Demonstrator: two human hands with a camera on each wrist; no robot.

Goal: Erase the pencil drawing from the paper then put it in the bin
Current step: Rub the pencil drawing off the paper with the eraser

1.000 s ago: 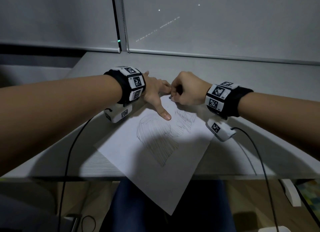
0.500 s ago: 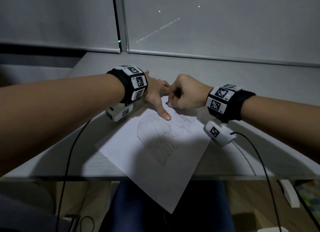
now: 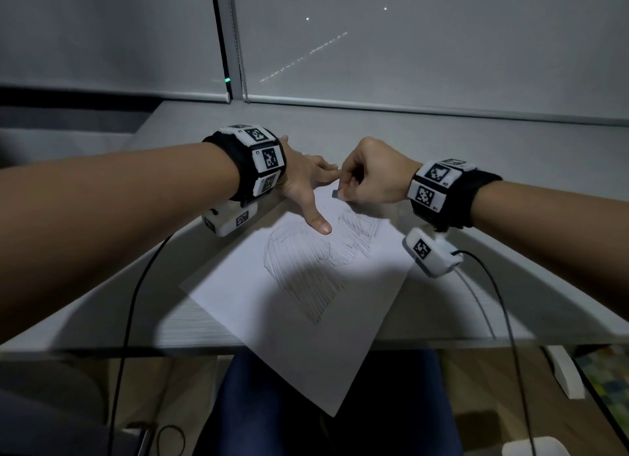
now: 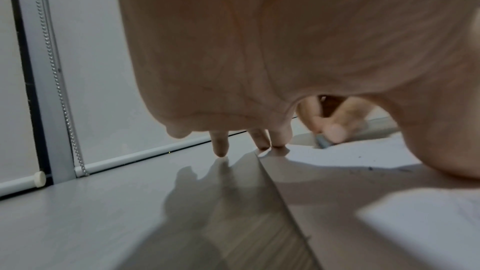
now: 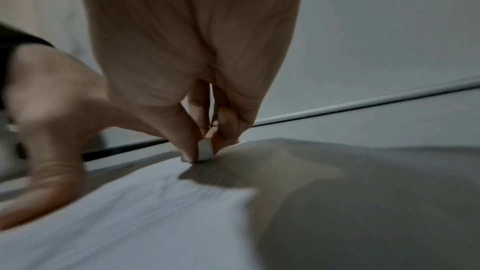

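A white sheet of paper (image 3: 296,305) lies slantwise on the grey desk, its near corner hanging over the front edge. A hatched pencil drawing (image 3: 306,268) fills its middle. My left hand (image 3: 306,186) lies spread flat on the paper's far corner, thumb stretched onto the drawing, fingers (image 4: 221,147) straight and pressing down. My right hand (image 3: 364,179) pinches a small grey-white eraser (image 5: 204,149) between thumb and fingertips, its lower end touching the paper (image 5: 130,213) near the far corner. In the head view the eraser (image 3: 334,193) pokes out below the fist.
The grey desk (image 3: 510,183) runs back to a window with lowered blinds (image 3: 408,47) and a bead chain (image 4: 57,81). Black cables (image 3: 126,336) hang from both wrist cameras over the front edge. Dark blue trousers (image 3: 272,404) show beneath the desk.
My right hand with the eraser has shifted slightly, first towards me and left, then back up near the left fingertips. The left hand and the paper stay put.
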